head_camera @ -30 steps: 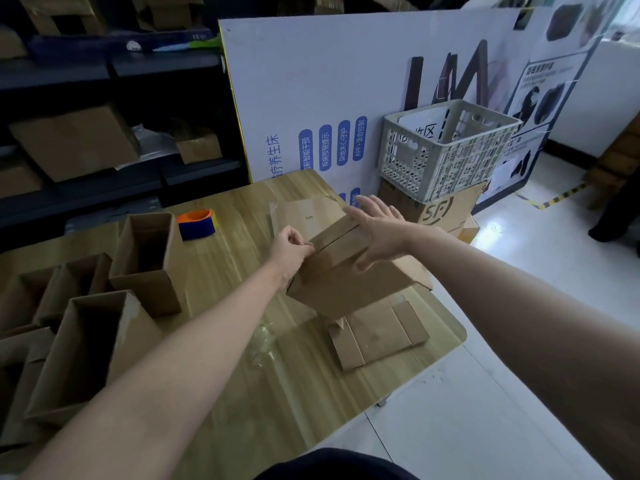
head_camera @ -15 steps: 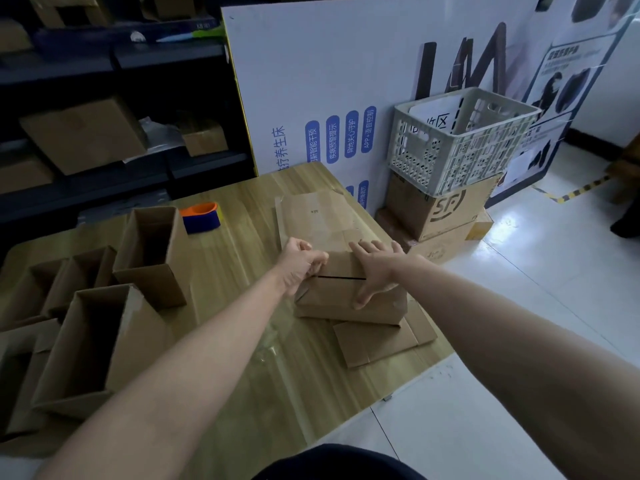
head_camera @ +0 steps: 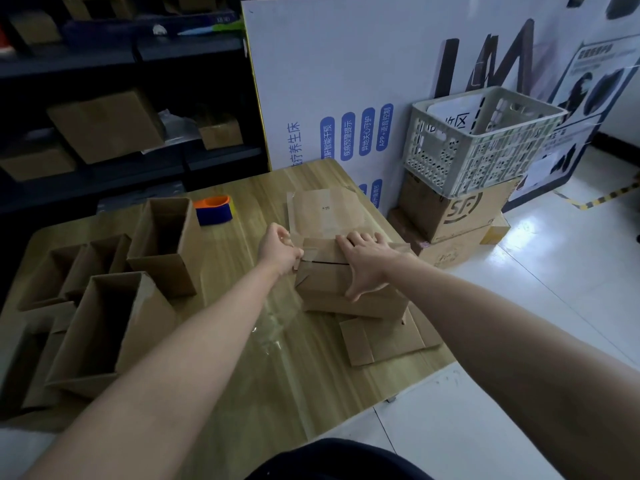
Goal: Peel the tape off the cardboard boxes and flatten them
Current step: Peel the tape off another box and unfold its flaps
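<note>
Box, sealed, at table one o'clock: we are pinning it with right hand spread flat, left hand pinching its tape. Flattened sheets are lying beneath; open boxes at nine o'clock are awaiting flattening.

Right hand hides box top seam; tape there indistinct.

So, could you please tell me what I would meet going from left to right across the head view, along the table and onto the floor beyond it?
Open cardboard boxes → orange and blue tape roll → left hand → right hand on the taped box → SF-marked carton with the white crate on top.
</note>
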